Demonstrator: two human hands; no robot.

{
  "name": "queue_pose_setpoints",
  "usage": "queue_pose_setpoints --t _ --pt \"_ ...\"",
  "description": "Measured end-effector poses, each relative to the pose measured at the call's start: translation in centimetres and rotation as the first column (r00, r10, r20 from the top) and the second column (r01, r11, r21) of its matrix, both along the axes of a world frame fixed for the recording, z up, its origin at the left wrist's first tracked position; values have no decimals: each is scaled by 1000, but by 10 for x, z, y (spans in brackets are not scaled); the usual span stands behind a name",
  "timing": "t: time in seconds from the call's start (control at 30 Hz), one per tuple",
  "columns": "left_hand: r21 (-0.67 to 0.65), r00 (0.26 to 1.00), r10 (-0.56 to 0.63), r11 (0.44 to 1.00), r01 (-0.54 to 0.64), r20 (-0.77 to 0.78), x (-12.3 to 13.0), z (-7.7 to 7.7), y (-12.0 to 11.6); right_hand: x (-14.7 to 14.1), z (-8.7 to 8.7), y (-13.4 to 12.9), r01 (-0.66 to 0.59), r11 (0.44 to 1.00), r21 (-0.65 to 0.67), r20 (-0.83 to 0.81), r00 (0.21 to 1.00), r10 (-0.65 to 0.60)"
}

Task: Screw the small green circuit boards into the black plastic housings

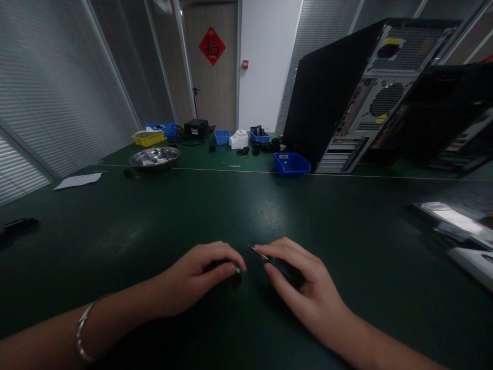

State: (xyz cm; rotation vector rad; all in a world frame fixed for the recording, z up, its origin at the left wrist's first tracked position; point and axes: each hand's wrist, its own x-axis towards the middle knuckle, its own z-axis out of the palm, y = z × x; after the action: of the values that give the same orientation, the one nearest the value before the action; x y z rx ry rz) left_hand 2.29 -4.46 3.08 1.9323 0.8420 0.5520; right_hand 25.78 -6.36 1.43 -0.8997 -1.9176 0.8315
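My left hand (210, 272) rests low over the green table, thumb and fingers closed around a small green piece (238, 270), dark underneath and mostly hidden. To its right, my right hand (302, 285) pinches a thin metal-tipped tool (259, 252) between thumb and fingers. The tool's tip points up and left toward the left hand, apart from the green piece. Its other end goes into the shadow of my palm, so I cannot make out its exact kind.
A blue bin (291, 165) and black computer tower (335, 92) stand at the back right. Farther left are a metal bowl (154, 158), yellow basket (148, 137) and white paper (78, 180). A white-and-black device (472, 267) lies at right, a dark object (17, 227) at left.
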Motion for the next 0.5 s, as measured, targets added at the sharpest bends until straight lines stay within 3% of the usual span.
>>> queue_pose_setpoints --t 0.07,0.17,0.3,0.5 --pt "58 970 -196 977 206 -143 3 7 -6 0 -1 1 12 1000 -1 -17 1000 -12" --pt "89 909 -300 937 338 -288 7 14 -14 -1 -2 1 4 1000 -1 -23 1000 -4" --pt "134 897 -291 927 350 -332 10 13 -15 -2 -3 1 -18 1000 -13 -12 1000 18" --pt "116 934 -258 949 293 -248 7 9 -14 -2 -2 2 -20 1000 -21 -3 1000 20"
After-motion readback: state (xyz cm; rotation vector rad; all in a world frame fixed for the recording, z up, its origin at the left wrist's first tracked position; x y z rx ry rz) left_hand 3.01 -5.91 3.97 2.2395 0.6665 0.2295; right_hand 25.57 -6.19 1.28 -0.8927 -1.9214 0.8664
